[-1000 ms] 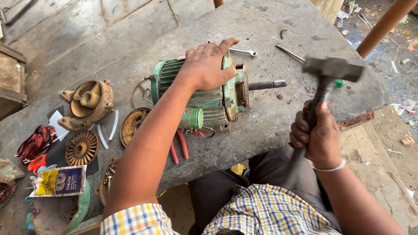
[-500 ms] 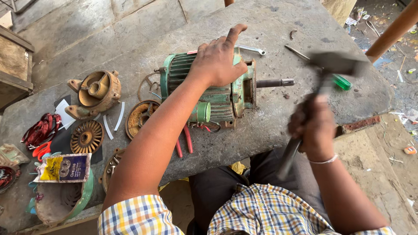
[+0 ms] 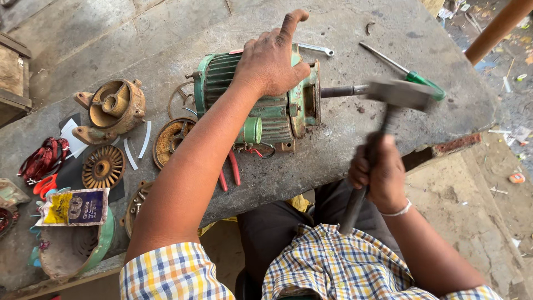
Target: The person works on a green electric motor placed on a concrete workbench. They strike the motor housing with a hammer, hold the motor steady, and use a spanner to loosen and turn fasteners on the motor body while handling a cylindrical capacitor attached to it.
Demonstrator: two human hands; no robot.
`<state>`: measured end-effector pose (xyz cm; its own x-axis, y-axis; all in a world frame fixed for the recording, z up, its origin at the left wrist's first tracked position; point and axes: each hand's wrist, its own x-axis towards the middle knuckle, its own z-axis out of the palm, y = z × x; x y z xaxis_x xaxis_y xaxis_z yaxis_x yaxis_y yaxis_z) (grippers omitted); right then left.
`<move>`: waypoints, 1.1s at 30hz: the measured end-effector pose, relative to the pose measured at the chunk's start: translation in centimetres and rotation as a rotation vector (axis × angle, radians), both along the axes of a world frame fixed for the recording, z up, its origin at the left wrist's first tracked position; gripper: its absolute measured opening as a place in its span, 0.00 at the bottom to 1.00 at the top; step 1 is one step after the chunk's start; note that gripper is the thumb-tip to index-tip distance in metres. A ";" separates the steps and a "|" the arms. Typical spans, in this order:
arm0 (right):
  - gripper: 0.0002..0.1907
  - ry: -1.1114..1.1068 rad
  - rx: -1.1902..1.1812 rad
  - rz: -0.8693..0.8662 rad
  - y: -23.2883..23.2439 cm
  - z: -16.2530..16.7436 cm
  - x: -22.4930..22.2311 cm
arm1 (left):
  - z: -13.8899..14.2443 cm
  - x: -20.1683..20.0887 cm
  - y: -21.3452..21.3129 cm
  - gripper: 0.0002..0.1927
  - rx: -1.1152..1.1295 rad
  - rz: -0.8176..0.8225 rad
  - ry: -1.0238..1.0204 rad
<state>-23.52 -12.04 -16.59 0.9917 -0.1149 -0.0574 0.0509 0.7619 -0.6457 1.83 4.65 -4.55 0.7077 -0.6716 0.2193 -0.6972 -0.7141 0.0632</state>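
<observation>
My left hand [image 3: 270, 58] presses flat on the green motor [image 3: 261, 105]; my right hand [image 3: 378, 173] grips the hammer [image 3: 397, 94] closed. I should strike the shaft [image 3: 343, 90] squarely.

A rough, open-air repair workshop: a stained grey concrete tabletop [image 3: 388, 22] carries a dismantled green electric motor [image 3: 261, 108], a rusty cast-metal end housing [image 3: 114, 108], a brown finned fan wheel [image 3: 103, 166], red-handled pliers [image 3: 230, 169] and a green-handled screwdriver [image 3: 408, 69], with bare littered dirt ground [image 3: 472, 205] beside it
</observation>
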 end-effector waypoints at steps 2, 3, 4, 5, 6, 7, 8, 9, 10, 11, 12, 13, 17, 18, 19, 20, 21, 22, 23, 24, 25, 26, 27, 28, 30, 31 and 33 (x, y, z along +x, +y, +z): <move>0.28 -0.010 0.030 -0.121 1.1 -0.7 -1.2 | -0.4 0.0 -0.1 0.45 -0.024 -0.013 -0.012; 0.24 0.051 0.004 -0.174 1.9 -0.9 -1.4 | -0.4 0.1 -0.1 0.45 -0.044 -0.016 -0.029; 0.21 0.109 -0.020 -0.228 2.5 -1.1 -1.6 | -0.4 0.1 -0.2 0.46 -0.064 -0.022 -0.049; 0.21 0.148 -0.010 -0.064 2.8 -1.2 -1.5 | -0.3 0.1 -0.2 0.47 -0.061 0.002 -0.046; 0.21 0.191 0.000 0.098 3.2 -1.4 -1.3 | -0.2 0.1 -0.3 0.49 -0.059 0.024 -0.038; 0.22 0.231 0.009 0.260 3.4 -1.5 -1.3 | -0.2 -0.1 -0.4 0.51 -0.059 0.045 -0.032; 0.22 0.213 -0.020 0.230 3.5 -1.6 -1.3 | -0.1 -0.2 -0.4 0.49 -0.047 0.038 -0.026; 0.23 0.190 -0.051 0.200 3.6 -1.8 -1.4 | 0.0 -0.3 -0.3 0.47 -0.036 0.031 -0.025; 0.23 0.175 -0.081 0.170 3.5 -2.0 -1.5 | 0.0 -0.5 -0.3 0.45 -0.025 0.024 -0.017; 0.22 0.220 -0.032 0.108 3.4 -2.3 -1.7 | 0.1 -0.6 -0.3 0.44 -0.019 0.025 -0.030; 0.21 0.268 0.020 0.043 3.2 -2.6 -1.9 | 0.1 -0.7 -0.2 0.42 -0.011 0.022 -0.040; 0.20 0.311 0.070 -0.023 3.0 -3.0 -2.0 | 0.1 -0.7 -0.2 0.41 -0.005 0.020 -0.055; 0.17 0.317 0.162 -0.218 0.4 -3.6 -0.9 | 0.4 -0.7 -0.2 0.43 -0.045 -0.019 -0.044; 0.17 0.292 0.205 -0.231 -0.2 -3.6 -0.3 | 0.6 -0.8 -0.2 0.41 -0.037 -0.009 -0.013; 0.17 0.263 0.247 -0.244 -0.5 -3.5 0.4 | 0.7 -0.8 -0.3 0.40 -0.030 0.002 0.015; 0.16 0.309 0.189 -0.216 -0.5 -3.3 1.1 | 0.9 -0.9 -0.4 0.40 -0.033 0.006 0.019; 0.16 0.360 0.129 -0.183 -0.1 -3.2 1.8 | 1.1 -1.1 -0.4 0.41 -0.036 0.016 0.026; 0.15 0.411 0.071 -0.148 0.5 -3.0 2.2 | 1.1 -1.3 -0.4 0.42 -0.037 0.027 0.035; 0.15 0.436 0.062 -0.029 1.0 -2.8 2.6 | 1.3 -1.4 -0.4 0.42 -0.046 0.025 0.037; 0.14 0.463 0.050 0.091 1.4 -2.5 2.7 | 1.4 -1.5 -0.4 0.42 -0.058 0.026 0.043; 0.14 0.493 0.035 0.215 1.5 -2.4 2.7 | 1.4 -1.6 -0.4 0.41 -0.071 0.031 0.052; 0.14 0.459 0.038 0.210 1.4 -2.2 2.7 | 1.4 -1.7 -0.3 0.41 -0.067 0.023 0.044; 0.14 0.427 0.044 0.202 1.1 -2.0 2.5 | 1.4 -1.7 -0.3 0.41 -0.062 0.013 0.038; 0.14 0.388 0.047 0.193 0.6 -1.9 2.4 | 1.4 -1.6 -0.3 0.41 -0.059 0.000 0.024; 0.15 0.358 0.082 0.038 -0.4 -1.8 2.5 | 1.3 -1.4 -0.3 0.41 -0.078 -0.010 0.016; 0.16 0.344 0.099 -0.037 -0.8 -1.7 2.7 | 1.3 -1.4 -0.3 0.41 -0.088 -0.012 0.014; 0.19 0.361 0.206 -0.187 -1.0 -1.7 3.3 | 1.2 -1.3 -0.3 0.40 -0.086 -0.011 0.025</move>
